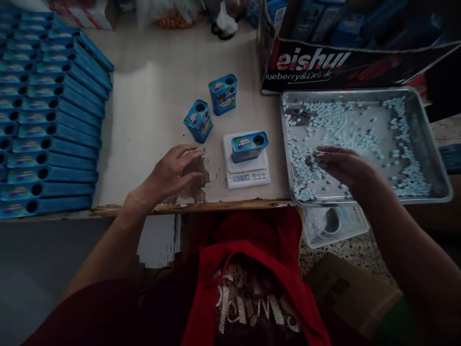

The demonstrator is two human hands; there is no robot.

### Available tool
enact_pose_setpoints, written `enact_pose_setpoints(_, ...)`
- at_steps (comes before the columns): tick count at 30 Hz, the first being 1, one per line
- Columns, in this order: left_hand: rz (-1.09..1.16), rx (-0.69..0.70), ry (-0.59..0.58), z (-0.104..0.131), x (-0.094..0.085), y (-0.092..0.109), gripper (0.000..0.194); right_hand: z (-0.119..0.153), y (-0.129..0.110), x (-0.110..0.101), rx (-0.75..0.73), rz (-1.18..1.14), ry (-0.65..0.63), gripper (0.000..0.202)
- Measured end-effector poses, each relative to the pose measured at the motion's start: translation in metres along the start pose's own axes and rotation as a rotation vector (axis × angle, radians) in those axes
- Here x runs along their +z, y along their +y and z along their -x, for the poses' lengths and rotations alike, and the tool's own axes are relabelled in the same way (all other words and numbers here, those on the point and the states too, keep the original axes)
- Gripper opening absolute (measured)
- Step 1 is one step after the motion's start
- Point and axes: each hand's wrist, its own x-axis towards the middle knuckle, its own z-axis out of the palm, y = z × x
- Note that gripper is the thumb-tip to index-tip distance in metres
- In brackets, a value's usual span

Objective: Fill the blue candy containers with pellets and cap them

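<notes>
On a white digital scale (248, 177) with a lit display stands a blue candy box (248, 148), its top showing a dark round hole. My left hand (173, 168) hovers left of the scale over the table, fingers apart and holding nothing. Just beyond it are two more blue boxes, one tilted-looking box (200, 122) and one upright box (223, 95). My right hand (342, 166) is over a metal tray (363, 201), thumb and fingers drawn together above small pale-blue candies (324, 117). Whatever is between those fingertips is too small to make out.
Rows of blue boxes (54, 129) fill the table's left side. A black cardboard carton (309, 67) holding more blue packs stands behind the tray. Scissors (223, 32) and a plastic bag (173, 14) lie at the back. Below the tray's front edge is a white plastic basket (336, 228).
</notes>
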Motion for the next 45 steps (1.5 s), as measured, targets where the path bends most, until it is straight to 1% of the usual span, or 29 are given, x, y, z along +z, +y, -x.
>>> enact_pose_setpoints(2, 0.009, 0.001, 0.007, 0.001, 0.006, 0.001, 0.053, 0.001, -0.014, 0.016, -0.045, 0.059, -0.088, 0.033)
enact_pose_setpoints(4, 0.015, -0.019, 0.007, 0.003, 0.009, 0.002, 0.052, 0.004, -0.037, 0.036, -0.123, 0.098, -0.207, 0.030)
enact_pose_setpoints(7, 0.033, -0.060, 0.036, 0.006, 0.009, 0.001, 0.044, 0.010, -0.077, 0.072, -0.219, 0.131, -0.359, 0.032)
enact_pose_setpoints(10, 0.027, -0.093, 0.080, 0.012, 0.006, -0.003, 0.039, 0.013, -0.108, 0.111, -0.256, 0.198, -0.480, 0.033)
enact_pose_setpoints(13, 0.013, -0.108, 0.113, 0.020, 0.000, -0.009, 0.039, 0.012, -0.127, 0.140, -0.230, 0.293, -0.525, 0.023)
enact_pose_setpoints(15, 0.012, -0.119, 0.114, 0.026, -0.003, -0.014, 0.039, 0.010, -0.134, 0.151, -0.177, 0.307, -0.511, 0.023)
enact_pose_setpoints(17, 0.016, -0.138, 0.107, 0.031, -0.006, -0.019, 0.038, 0.009, -0.138, 0.154, -0.126, 0.260, -0.493, 0.024)
enact_pose_setpoints(20, 0.027, -0.159, 0.113, 0.036, -0.006, -0.026, 0.038, 0.006, -0.142, 0.150, -0.088, 0.192, -0.522, 0.015)
enact_pose_setpoints(22, 0.035, -0.160, 0.116, 0.036, -0.003, -0.030, 0.039, 0.006, -0.143, 0.147, -0.078, 0.206, -0.569, 0.017)
enact_pose_setpoints(24, 0.048, -0.154, 0.114, 0.034, 0.001, -0.033, 0.041, 0.007, -0.145, 0.145, -0.099, 0.273, -0.603, 0.021)
enact_pose_setpoints(26, 0.059, -0.142, 0.118, 0.031, 0.004, -0.035, 0.042, 0.008, -0.149, 0.146, -0.173, 0.397, -0.603, 0.017)
enact_pose_setpoints(29, 0.069, -0.129, 0.121, 0.025, 0.008, -0.033, 0.040, 0.012, -0.156, 0.151, -0.333, 0.720, -0.551, 0.008)
enact_pose_setpoints(32, 0.083, -0.121, 0.125, 0.021, 0.010, -0.031, 0.039, 0.019, -0.164, 0.158, -0.463, 1.078, -0.465, 0.013)
enact_pose_setpoints(34, 0.090, -0.122, 0.121, 0.020, 0.009, -0.030, 0.040, 0.027, -0.170, 0.165, -0.547, 1.220, -0.424, 0.013)
enact_pose_setpoints(35, 0.092, -0.123, 0.120, 0.020, 0.009, -0.030, 0.041, 0.032, -0.172, 0.170, -0.577, 1.278, -0.409, 0.015)
enact_pose_setpoints(37, 0.093, -0.129, 0.116, 0.021, 0.008, -0.030, 0.042, 0.043, -0.177, 0.180, -0.583, 1.412, -0.388, 0.025)
enact_pose_setpoints(40, 0.085, -0.137, 0.108, 0.022, 0.006, -0.033, 0.042, 0.052, -0.180, 0.191, -0.520, 1.596, -0.377, 0.035)
enact_pose_setpoints(42, 0.074, -0.128, 0.097, 0.022, 0.006, -0.035, 0.043, 0.053, -0.179, 0.193, -0.529, 1.637, -0.389, 0.038)
enact_pose_setpoints(45, 0.062, -0.095, 0.109, 0.022, 0.006, -0.037, 0.048, 0.049, -0.174, 0.194, -0.566, 1.636, -0.378, 0.038)
